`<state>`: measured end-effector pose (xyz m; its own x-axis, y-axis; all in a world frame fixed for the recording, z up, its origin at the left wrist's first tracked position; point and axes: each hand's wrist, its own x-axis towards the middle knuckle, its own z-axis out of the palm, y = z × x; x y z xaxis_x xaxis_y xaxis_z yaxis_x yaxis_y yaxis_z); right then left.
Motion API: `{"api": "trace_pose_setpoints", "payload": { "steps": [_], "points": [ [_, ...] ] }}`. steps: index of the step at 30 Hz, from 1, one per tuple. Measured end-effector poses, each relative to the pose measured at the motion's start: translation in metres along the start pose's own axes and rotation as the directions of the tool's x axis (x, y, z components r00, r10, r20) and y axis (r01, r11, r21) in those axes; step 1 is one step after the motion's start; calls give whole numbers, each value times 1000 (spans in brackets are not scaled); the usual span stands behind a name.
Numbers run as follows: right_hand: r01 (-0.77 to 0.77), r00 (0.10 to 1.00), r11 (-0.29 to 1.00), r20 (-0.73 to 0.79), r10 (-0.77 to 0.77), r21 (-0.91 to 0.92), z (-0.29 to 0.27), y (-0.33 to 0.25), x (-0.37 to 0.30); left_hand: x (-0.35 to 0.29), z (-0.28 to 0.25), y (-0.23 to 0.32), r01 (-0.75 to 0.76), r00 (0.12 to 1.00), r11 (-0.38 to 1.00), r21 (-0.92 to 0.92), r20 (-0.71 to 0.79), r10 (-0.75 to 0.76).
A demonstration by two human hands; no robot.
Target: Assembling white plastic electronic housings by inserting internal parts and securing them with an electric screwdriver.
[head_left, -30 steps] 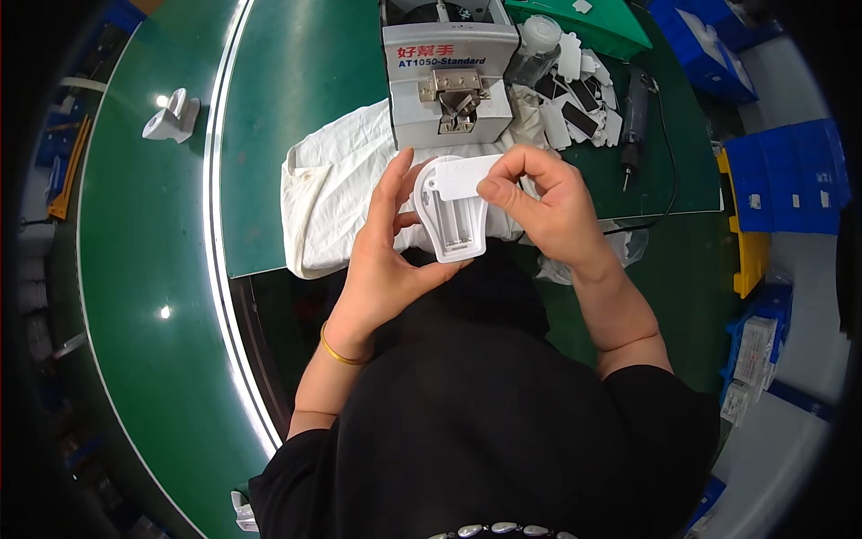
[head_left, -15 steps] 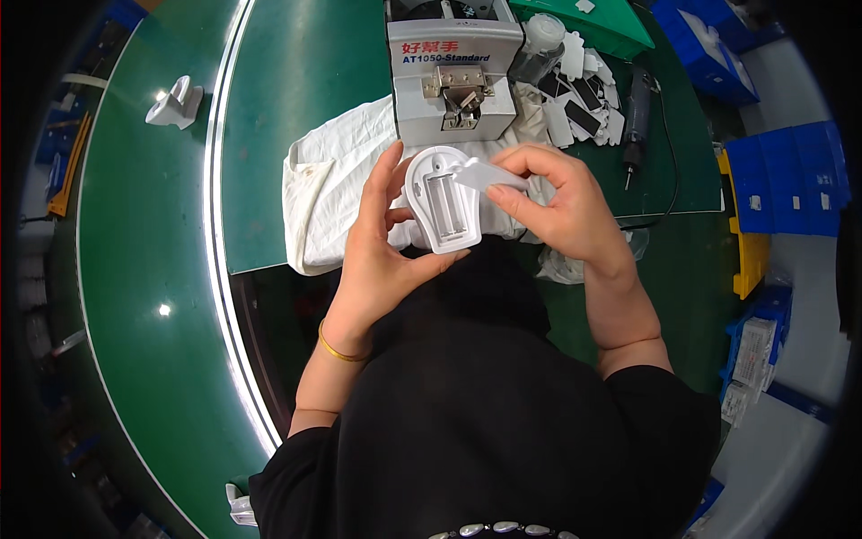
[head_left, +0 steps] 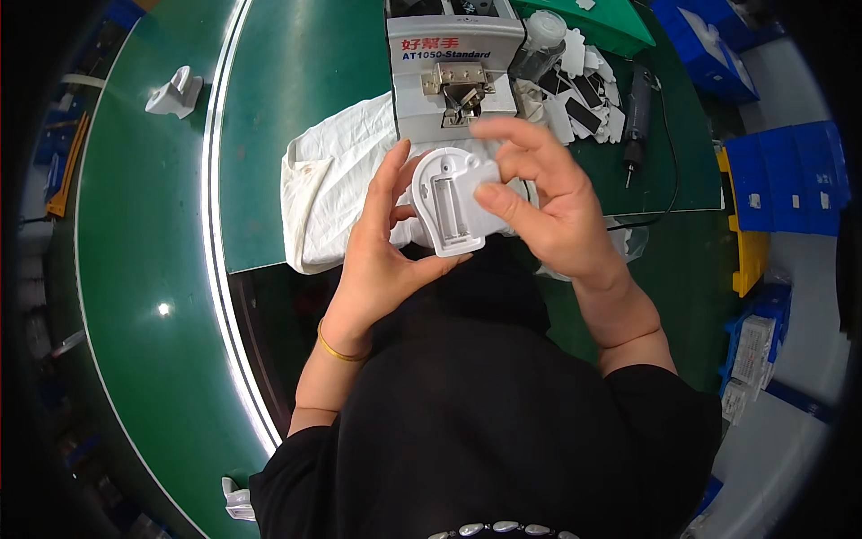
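In my left hand [head_left: 382, 247] is a white plastic housing [head_left: 427, 202], rounded at the far end, with its battery compartment facing up. The fingers wrap its left side and the thumb lies under its near end. A flat white battery cover [head_left: 486, 179] is pinched in my right hand [head_left: 548, 198], thumb on top. The cover lies over the right part of the compartment; whether it touches the housing I cannot tell. The right index finger is lifted away and slightly blurred. Both hands are above a white cloth [head_left: 337, 180] at the bench edge.
A grey machine [head_left: 458, 81] stands just beyond my hands. Right of it are a clear jar [head_left: 540, 47], a pile of white covers [head_left: 588, 99] and a corded electric screwdriver [head_left: 638, 117]. Another white housing [head_left: 177, 93] sits on the green surface at left. Blue bins [head_left: 790, 180] line the right.
The battery cover has turned from a slanted, edge-on pose to lying flatter over the compartment's right part. My right index finger has lifted off it. The housing has shifted slightly right.
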<state>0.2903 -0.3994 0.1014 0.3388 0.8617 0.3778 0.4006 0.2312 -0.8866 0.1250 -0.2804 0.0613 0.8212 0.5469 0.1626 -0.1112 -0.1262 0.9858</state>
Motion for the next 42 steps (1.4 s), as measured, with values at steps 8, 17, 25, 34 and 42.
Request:
{"api": "trace_pose_setpoints", "payload": {
  "steps": [8,17,25,34,42],
  "points": [
    [-157,987,986,-19,158,57,18,-1,-11,2,0,-1,-16,1000,1000,-4,19,17],
    [28,999,937,52,-10,-349,4,5,-7,-2,-1,-6,-33,998,999,-28,61,35],
    [-417,901,768,112,418,485,13,13,-9,-3,1,3,-37,994,993,-114,100,49],
    [-173,984,948,13,176,266,21,16,-15,-1,2,15,118,993,969,-215,28,-115],
    [-421,901,817,81,425,394,-13,16,-5,2,11,1,-272,960,948,165,113,256]
  ]
}}
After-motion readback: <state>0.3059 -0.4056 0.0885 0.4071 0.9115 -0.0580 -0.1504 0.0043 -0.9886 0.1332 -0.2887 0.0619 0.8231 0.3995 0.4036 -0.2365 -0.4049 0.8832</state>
